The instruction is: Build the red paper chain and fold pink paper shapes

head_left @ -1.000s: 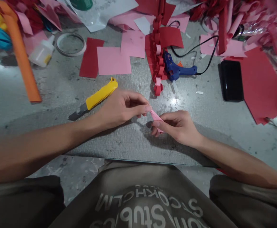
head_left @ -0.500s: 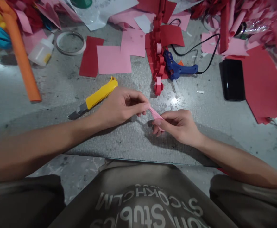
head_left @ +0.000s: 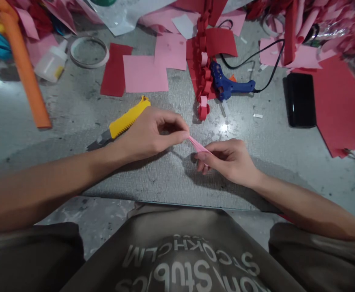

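Note:
Between my two hands is a small folded piece of pink paper [head_left: 199, 145], narrow at its left end and wider toward the right. My left hand [head_left: 157, 132] pinches the narrow tip between thumb and forefinger. The wider end sits between the thumb and fingers of my right hand [head_left: 226, 160], which hide part of it. Beside my left hand, partly behind it, a yellow utility knife [head_left: 128, 118] lies with its grey blade toward the lower left. A red and pink paper chain [head_left: 205, 77] rests beyond my hands, next to a blue glue gun [head_left: 232, 85].
Red and pink sheets [head_left: 145, 74] lie across the table's back. At left are an orange paper strip [head_left: 28, 77], a glue bottle [head_left: 50, 65] and a tape ring [head_left: 74, 59]. A black phone-like object [head_left: 301, 100] lies at right by red sheets [head_left: 341, 105]. The table edge [head_left: 177, 206] runs before me.
Both hands keep hold of the pink paper. My left hand has shifted very slightly left, and the whole view has moved a little.

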Tool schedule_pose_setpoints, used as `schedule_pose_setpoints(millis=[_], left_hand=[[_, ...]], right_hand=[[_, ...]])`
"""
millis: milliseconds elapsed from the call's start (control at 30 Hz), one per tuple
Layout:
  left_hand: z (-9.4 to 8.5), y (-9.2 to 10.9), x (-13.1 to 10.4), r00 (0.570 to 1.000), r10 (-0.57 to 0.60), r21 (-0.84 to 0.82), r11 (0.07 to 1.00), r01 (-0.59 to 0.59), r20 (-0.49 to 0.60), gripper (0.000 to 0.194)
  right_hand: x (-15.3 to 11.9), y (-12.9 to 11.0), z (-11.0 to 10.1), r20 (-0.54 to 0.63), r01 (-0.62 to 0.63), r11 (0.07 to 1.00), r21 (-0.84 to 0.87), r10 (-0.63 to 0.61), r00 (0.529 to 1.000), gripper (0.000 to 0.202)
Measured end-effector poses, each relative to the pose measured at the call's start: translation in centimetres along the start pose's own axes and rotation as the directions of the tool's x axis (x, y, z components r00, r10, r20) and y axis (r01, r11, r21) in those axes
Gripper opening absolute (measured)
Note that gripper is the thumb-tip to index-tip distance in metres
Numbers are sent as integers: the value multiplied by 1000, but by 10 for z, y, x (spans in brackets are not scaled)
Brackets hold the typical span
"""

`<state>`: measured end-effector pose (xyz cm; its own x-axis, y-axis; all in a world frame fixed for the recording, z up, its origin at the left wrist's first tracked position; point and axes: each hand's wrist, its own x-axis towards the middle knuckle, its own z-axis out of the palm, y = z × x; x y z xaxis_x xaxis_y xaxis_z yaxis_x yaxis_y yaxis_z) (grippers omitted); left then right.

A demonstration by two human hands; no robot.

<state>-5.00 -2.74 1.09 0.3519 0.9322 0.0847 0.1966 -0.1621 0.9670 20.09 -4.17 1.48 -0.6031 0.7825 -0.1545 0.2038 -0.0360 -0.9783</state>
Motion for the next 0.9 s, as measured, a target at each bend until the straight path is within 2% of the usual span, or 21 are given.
schedule_pose_setpoints(millis=[267,400,533,900], left_hand=[[2,1,0,999,-30,-21,999,29,-22,11],[0,-2,0,998,-54,-153,986,60,40,14],[-1,-7,0,996,-35,-232,971,52,77,9],[0,2,0,998,-57,-165,984,62,35,5]], right_hand=[[1,-1,0,18,-28,999,32,28,999,30],[0,0,-2,24,-28,996,85,26,999,30],[-1,0,-3,27,-42,990,132,38,999,28],[-2,2,-3,38,-55,987,148,50,998,24]])
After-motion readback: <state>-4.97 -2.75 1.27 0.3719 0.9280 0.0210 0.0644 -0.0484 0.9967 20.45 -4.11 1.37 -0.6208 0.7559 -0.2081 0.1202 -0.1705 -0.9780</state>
